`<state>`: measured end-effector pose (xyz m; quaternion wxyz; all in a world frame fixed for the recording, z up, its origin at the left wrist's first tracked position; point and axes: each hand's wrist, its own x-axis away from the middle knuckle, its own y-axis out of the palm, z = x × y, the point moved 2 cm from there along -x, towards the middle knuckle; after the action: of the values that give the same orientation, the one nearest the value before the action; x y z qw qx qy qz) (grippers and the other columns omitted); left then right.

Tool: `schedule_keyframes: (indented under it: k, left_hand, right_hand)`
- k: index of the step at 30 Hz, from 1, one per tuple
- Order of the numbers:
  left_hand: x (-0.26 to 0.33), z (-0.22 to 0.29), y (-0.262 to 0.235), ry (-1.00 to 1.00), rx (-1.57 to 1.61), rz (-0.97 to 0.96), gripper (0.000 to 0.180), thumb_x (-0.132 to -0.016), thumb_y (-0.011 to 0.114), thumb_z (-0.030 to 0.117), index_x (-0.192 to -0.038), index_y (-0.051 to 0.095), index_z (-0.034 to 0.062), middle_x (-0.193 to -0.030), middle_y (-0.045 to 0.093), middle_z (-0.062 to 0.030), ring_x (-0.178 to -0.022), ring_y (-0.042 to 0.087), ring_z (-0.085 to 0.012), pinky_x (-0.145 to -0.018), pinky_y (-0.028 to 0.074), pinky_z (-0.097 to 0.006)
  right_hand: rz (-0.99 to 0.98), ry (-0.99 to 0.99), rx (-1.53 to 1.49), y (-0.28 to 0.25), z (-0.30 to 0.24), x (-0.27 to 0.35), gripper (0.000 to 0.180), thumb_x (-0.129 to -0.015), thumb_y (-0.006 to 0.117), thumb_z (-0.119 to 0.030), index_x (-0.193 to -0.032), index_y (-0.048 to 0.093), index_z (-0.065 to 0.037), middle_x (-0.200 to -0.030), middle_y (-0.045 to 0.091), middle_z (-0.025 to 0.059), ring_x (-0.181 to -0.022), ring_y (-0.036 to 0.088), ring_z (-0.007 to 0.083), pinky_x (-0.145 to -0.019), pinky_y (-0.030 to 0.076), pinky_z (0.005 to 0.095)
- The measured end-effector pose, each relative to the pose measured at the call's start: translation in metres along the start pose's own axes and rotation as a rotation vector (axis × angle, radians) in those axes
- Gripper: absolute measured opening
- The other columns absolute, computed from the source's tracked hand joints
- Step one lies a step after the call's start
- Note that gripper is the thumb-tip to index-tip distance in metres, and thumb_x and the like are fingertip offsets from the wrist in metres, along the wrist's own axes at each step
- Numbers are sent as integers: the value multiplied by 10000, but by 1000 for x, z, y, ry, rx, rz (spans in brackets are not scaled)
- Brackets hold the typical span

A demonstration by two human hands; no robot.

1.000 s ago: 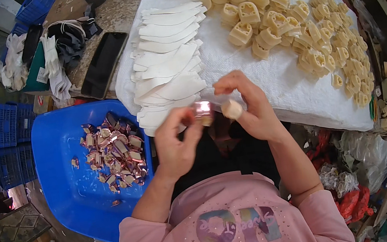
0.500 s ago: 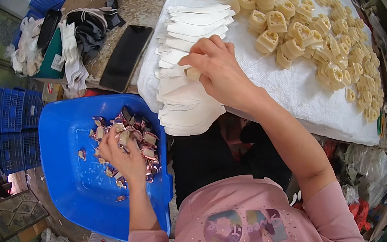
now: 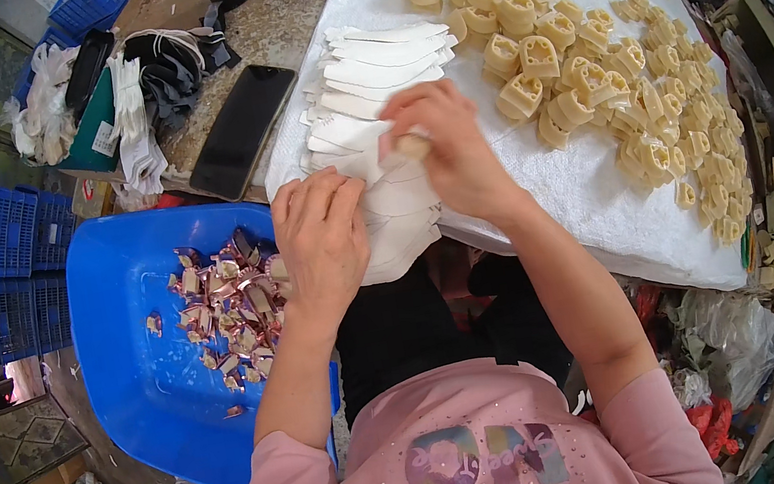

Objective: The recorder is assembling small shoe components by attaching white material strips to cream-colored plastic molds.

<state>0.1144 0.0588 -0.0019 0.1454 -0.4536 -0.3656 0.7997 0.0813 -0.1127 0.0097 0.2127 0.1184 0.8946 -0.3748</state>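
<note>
Overlapping curved white sheets (image 3: 379,61) are fanned along the left side of the white cloth-covered surface (image 3: 547,227). My left hand (image 3: 321,237) rests at the left edge of the nearer sheets, its fingers curled; whatever is under them is hidden. Just to its right, over the same sheets, my right hand (image 3: 453,145) is closed around a small cream-coloured piece (image 3: 413,146), and its fingers are blurred by motion. To the left, a blue tub (image 3: 126,385) contains many small shiny pink pieces (image 3: 236,311) with cream faces.
Cream moulded pieces (image 3: 571,61) with holes lie heaped on the right of the cloth. Beyond the tub are a black phone (image 3: 244,131), gloves (image 3: 136,130) and blue crates (image 3: 11,231). Plastic bags (image 3: 725,330) lie below the surface on the right.
My left hand has left the pink pieces in the tub and come up right onto the white sheets. My right hand has shifted slightly, still holding the small cream-coloured piece.
</note>
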Motion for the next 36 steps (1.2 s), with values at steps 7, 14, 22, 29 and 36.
schedule_keyframes:
  k: [7, 14, 22, 29, 36]
  left_hand:
    - [-8, 13, 1, -3, 6, -31, 214, -707, 612, -4, -912, 626, 54, -958, 596, -101, -941, 571, -278, -865, 384, -374]
    - [-22, 93, 14, 45, 632, -357, 278, -808, 616, 136, -1017, 595, -45, -927, 538, -139, -834, 556, -296, -650, 434, -333]
    - [-4, 112, 49, -336, 989, -484, 324, -968, 427, 205, -1065, 622, -35, -770, 565, -55, -623, 482, -108, -550, 373, -235]
    - [3, 117, 62, -686, 1341, -523, 360, -983, 387, 218, -1109, 574, -63, -762, 571, -28, -587, 454, -56, -509, 338, -189]
    - [8, 99, 56, -787, 1347, -440, 352, -983, 390, 223, -1144, 534, -55, -779, 579, -36, -589, 471, -66, -500, 350, -198]
  right_hand:
    - [568, 172, -491, -79, 0, 44, 162, -776, 549, 77, -895, 554, -33, -896, 592, 69, -888, 547, 160, -837, 401, 266]
    - [136, 10, -182, -85, -36, 73, 293, -622, 557, 73, -859, 559, -99, -829, 535, 34, -851, 471, 254, -819, 282, 364]
    - [597, 282, 210, -146, 8, 144, 456, -703, 727, -81, -1127, 558, -88, -1146, 509, 125, -1052, 486, 295, -894, 398, 380]
    - [479, 338, 1010, -167, 53, 159, 528, -605, 629, 82, -1094, 587, -116, -1131, 532, 85, -982, 493, 277, -903, 341, 385]
    - [871, 233, 552, -175, 49, 156, 423, -606, 590, 112, -986, 565, -73, -1073, 607, 94, -1025, 546, 282, -872, 394, 371]
